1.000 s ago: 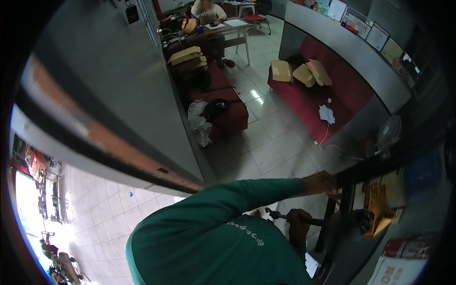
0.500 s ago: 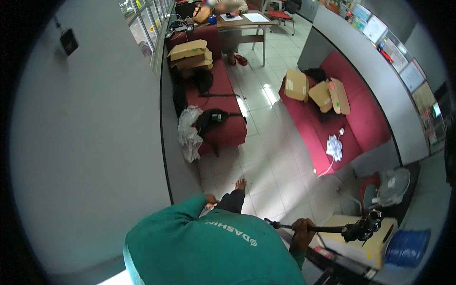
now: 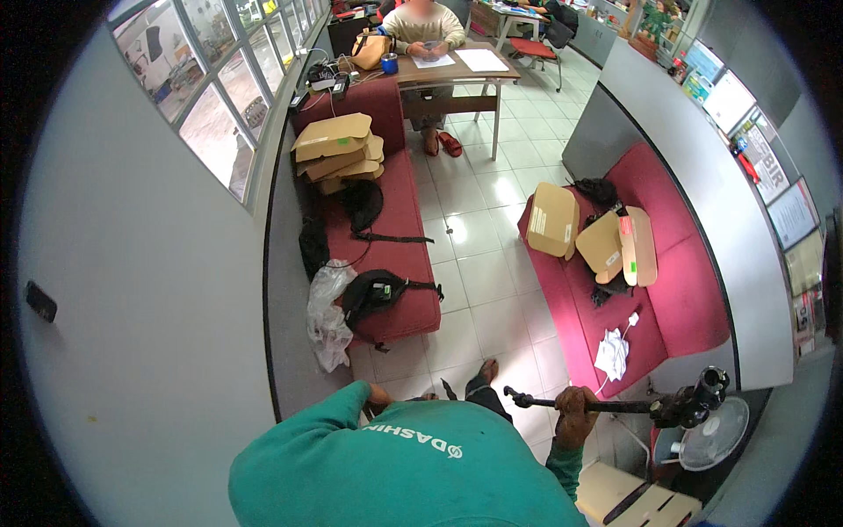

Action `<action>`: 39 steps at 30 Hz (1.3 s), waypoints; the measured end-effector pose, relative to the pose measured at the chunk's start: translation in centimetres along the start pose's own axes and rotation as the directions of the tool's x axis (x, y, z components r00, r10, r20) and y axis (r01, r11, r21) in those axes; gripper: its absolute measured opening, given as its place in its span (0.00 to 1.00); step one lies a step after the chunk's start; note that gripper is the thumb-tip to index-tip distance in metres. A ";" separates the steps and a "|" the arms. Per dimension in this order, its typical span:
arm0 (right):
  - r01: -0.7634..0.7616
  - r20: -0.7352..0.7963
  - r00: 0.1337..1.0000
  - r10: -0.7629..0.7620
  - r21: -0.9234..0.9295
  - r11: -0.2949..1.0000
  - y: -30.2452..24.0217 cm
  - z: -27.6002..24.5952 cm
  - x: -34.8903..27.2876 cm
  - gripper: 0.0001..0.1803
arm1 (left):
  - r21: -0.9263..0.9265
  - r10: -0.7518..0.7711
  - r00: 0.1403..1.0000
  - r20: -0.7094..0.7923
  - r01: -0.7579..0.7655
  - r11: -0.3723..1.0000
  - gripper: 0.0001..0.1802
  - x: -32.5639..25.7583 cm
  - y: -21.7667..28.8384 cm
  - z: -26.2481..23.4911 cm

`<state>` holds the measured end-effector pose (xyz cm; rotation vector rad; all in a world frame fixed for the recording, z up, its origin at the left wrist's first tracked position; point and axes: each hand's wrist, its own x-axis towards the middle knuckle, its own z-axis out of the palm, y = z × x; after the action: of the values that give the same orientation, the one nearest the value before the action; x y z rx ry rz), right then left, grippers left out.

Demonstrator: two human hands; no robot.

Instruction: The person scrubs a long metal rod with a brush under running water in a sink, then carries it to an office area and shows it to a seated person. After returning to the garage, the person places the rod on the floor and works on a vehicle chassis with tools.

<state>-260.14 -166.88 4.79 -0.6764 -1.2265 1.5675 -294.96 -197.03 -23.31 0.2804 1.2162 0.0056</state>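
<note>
Below camera — one hand point(image 3: 575, 413), one black rod point(image 3: 606, 406), gripped

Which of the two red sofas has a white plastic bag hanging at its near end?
The left sofa, under the windows. The bag hangs at its near end; the right sofa has only boxes and white paper.

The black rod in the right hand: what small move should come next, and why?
Probably steady it with the left hand. The right hand grips the black rod near mid-length, level above the tiled floor, with its bulky black head overhanging the white fan, while the left hand seems free.
</note>
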 end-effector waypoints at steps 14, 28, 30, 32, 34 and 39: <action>-0.119 0.365 0.924 0.111 -0.001 0.993 6.5 2.7 33.5 0.15 | 0.158 0.399 0.575 -0.715 -0.423 0.892 0.22 -1.6 27.8 -13.8; -0.078 0.416 0.905 0.092 -0.051 0.996 13.3 14.1 58.4 0.24 | -0.089 0.124 0.718 -0.685 -0.251 0.964 0.21 1.2 33.9 -32.3; -0.050 0.420 0.905 0.063 -0.041 0.998 13.2 16.5 61.5 0.24 | -0.183 0.084 0.715 -0.694 -0.288 0.940 0.21 -4.4 40.8 -35.7; -0.052 0.467 0.882 0.057 -0.024 0.998 14.0 19.1 64.5 0.24 | -0.128 0.221 0.602 -0.768 -0.482 0.866 0.21 -3.6 41.6 -41.1; -0.060 0.448 0.892 0.055 -0.004 0.998 14.9 22.0 67.6 0.25 | -0.146 0.231 0.526 -0.818 -0.580 0.801 0.21 -3.3 42.8 -47.2; -0.051 0.431 0.902 0.024 0.052 0.997 17.3 26.9 74.3 0.25 | -0.377 0.118 0.588 -0.801 -0.646 0.663 0.17 -8.6 46.9 -56.0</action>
<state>-315.66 -108.16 8.03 -0.3189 -1.4831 1.8425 -342.93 -141.32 -22.97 -0.0864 1.8333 1.0547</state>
